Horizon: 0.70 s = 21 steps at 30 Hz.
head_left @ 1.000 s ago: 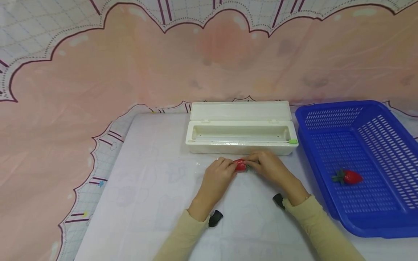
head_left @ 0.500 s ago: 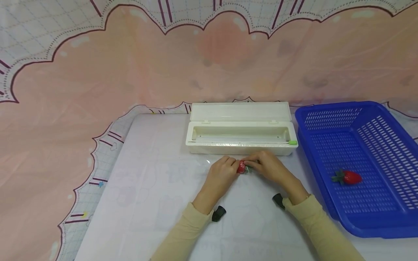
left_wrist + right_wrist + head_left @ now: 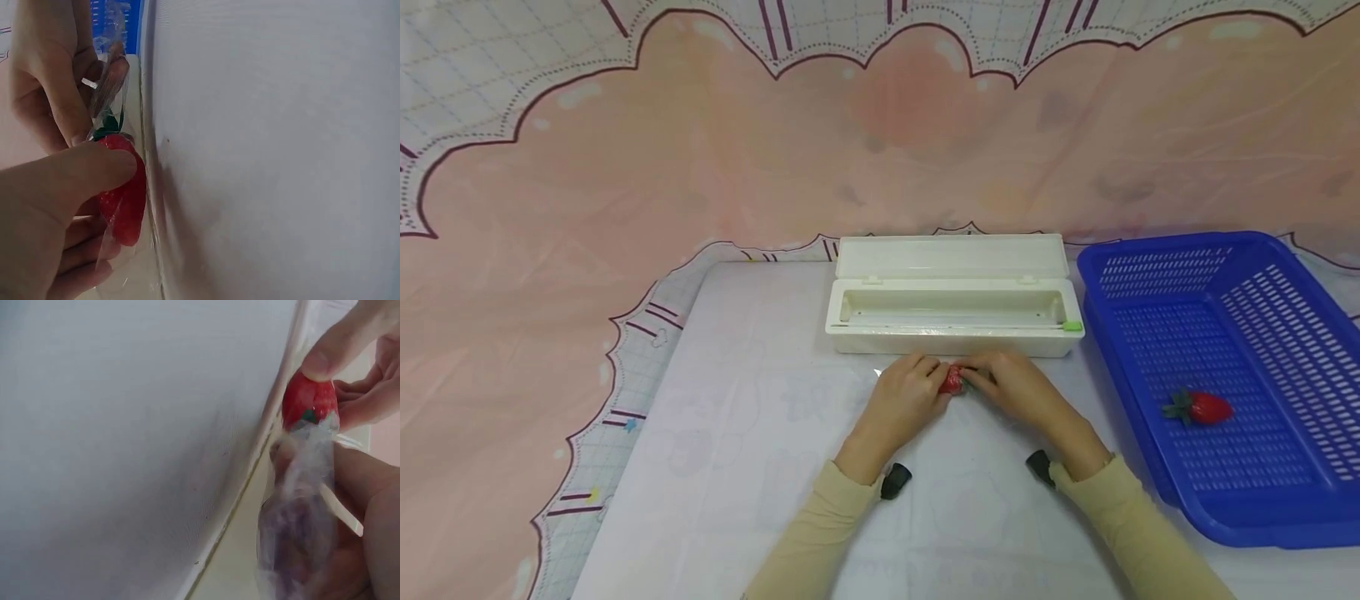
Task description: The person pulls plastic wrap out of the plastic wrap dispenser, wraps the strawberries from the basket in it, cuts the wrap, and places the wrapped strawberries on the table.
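Observation:
A red strawberry (image 3: 952, 381) with green leaves, apparently artificial, is held between the two hands in front of the white box. My left hand (image 3: 904, 398) pinches its red body, the thumb lying across it in the left wrist view. Clear plastic film (image 3: 300, 512) wraps the fruit and bunches beyond the leaves. My right hand (image 3: 1013, 382) pinches that film by the leafy end, its fingertips partly hidden behind the film in the right wrist view. In the left wrist view the strawberry (image 3: 128, 200) points its tip toward the camera side.
Just behind the hands stands a long white cling film box (image 3: 880, 343), lid (image 3: 951, 257) raised, with a green slider (image 3: 1072, 327) at its right end. A blue basket (image 3: 1240, 523) on the right holds another strawberry (image 3: 1208, 408). A white sheet (image 3: 715, 467) covers the table.
My left hand shifts a little right along the strawberry, then slightly back. My right hand stays almost in place at the leafy end. Box and basket are unmoved.

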Each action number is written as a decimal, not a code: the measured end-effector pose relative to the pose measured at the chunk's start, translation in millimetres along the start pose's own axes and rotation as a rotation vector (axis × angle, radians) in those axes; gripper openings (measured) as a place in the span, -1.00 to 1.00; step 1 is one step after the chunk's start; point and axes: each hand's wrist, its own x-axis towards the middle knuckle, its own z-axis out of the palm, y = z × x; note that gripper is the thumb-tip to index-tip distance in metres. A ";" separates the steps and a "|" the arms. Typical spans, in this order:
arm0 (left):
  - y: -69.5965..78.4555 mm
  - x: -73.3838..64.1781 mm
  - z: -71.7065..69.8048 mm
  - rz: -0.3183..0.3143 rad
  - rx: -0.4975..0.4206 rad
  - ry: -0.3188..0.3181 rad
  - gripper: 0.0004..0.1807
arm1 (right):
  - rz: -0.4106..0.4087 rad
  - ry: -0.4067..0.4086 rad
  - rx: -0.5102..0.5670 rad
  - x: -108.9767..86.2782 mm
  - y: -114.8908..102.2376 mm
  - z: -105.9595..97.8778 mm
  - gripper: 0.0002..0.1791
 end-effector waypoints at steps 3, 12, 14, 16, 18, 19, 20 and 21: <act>-2.2 -0.6 -1.5 -0.008 -0.010 -0.043 -0.65 | -0.026 0.034 -0.056 -4.1 -1.5 -0.8 -0.75; -6.9 0.5 -6.3 -0.023 -0.031 -0.146 -0.57 | -0.063 0.067 -0.114 -11.8 -1.0 -0.4 -0.47; -7.6 0.6 -7.3 -0.027 -0.043 -0.159 -0.57 | -0.060 0.076 -0.133 -11.1 -1.4 0.5 -0.47; -8.4 0.7 -7.9 -0.032 -0.061 -0.165 -0.58 | -0.059 0.094 -0.153 -10.0 -2.4 1.2 -0.49; -9.4 1.0 -8.1 -0.041 -0.081 -0.175 -0.59 | -0.059 0.115 -0.166 -8.8 -3.2 1.9 -0.53; -9.9 1.1 -8.3 -0.047 -0.089 -0.179 -0.59 | -0.057 0.122 -0.168 -8.3 -3.5 2.3 -0.55; -10.3 1.2 -8.7 -0.053 -0.094 -0.182 -0.60 | -0.054 0.128 -0.168 -7.8 -3.8 2.5 -0.57; -10.6 1.4 -9.2 -0.058 -0.097 -0.185 -0.60 | -0.050 0.133 -0.166 -7.5 -4.1 2.8 -0.59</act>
